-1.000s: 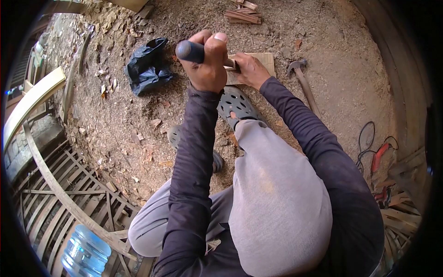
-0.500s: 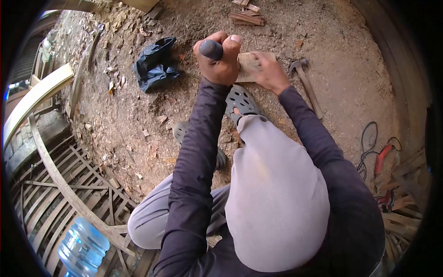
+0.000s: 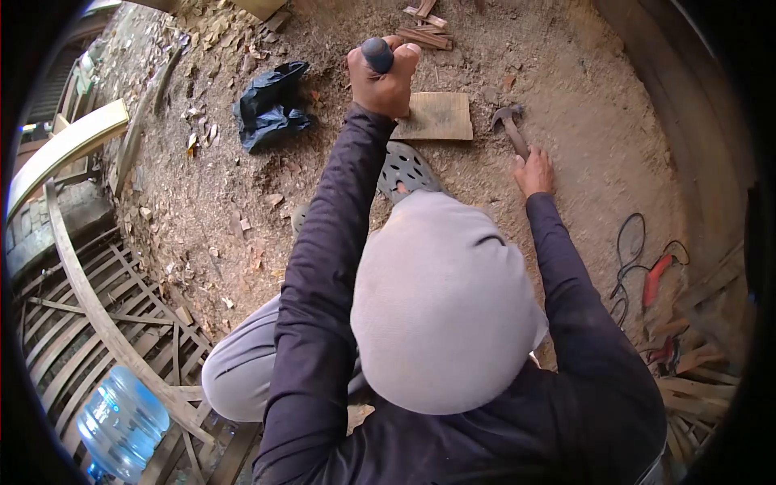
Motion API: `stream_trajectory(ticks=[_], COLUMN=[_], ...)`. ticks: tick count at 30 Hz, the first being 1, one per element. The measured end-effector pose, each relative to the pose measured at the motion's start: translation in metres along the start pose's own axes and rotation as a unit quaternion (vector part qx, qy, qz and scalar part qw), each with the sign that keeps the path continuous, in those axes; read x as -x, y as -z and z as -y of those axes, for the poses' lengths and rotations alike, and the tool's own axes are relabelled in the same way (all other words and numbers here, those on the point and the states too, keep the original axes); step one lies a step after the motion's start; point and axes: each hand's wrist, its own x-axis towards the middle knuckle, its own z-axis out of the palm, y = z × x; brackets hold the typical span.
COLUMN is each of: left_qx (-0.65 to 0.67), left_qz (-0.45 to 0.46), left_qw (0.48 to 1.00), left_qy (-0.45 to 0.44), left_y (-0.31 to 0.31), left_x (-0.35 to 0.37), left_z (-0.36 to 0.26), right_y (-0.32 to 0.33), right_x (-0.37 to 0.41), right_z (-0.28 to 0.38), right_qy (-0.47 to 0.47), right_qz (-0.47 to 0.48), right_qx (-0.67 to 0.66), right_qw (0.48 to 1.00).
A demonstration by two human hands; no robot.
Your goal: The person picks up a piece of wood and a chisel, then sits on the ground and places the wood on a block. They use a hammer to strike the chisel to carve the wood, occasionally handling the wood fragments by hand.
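My left hand [image 3: 381,87] is closed around a dark, round-ended tool handle [image 3: 377,53] that points up toward me; its lower end is hidden under the fist. Beside and below that fist lies a flat wooden board [image 3: 440,117] on the ground. Off to the right, my right hand [image 3: 535,173] grips the wooden handle of a claw hammer [image 3: 514,133], whose metal head rests on the dirt near the board. A grey perforated clog [image 3: 406,168] on my foot is close to the board's near edge.
A crumpled dark plastic bag [image 3: 271,105] lies to the left, and wood scraps [image 3: 426,36] lie beyond the board. At right are a red tool [image 3: 656,279] and a dark cable [image 3: 621,259]. Slatted wood [image 3: 97,307] and a blue water jug [image 3: 125,420] stand lower left.
My right hand has left the board and moved right and nearer to me, onto the hammer's handle. The left hand keeps hold of the dark-handled tool.
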Motion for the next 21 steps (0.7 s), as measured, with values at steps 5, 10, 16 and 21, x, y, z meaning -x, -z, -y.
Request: stream_trajectory(ticks=[5,10,16,21], left_qx=[0.002,-0.004,0.001,-0.02], left_qz=[-0.012,-0.018,-0.029,-0.019], left_qw=[1.0,1.0,0.999,0.999], left_qy=[-0.013,-0.024,-0.023,-0.031], left_y=[0.0,0.003,0.004,0.0], left_x=[-0.004,-0.001,-0.004,-0.003], left_z=[0.003,0.011,0.009,0.007], right_y=[0.015,0.141,0.307,0.348], right_x=[0.001,0.005,0.022,0.015], right_z=[0.003,0.069,0.172,0.197], right_qy=[0.019,-0.059,0.321,0.49], right_qz=[-0.041,0.174,0.028,-0.089], right_qx=[-0.097,-0.492,-0.405,-0.22], right_qw=[0.994,0.851,0.856,0.839])
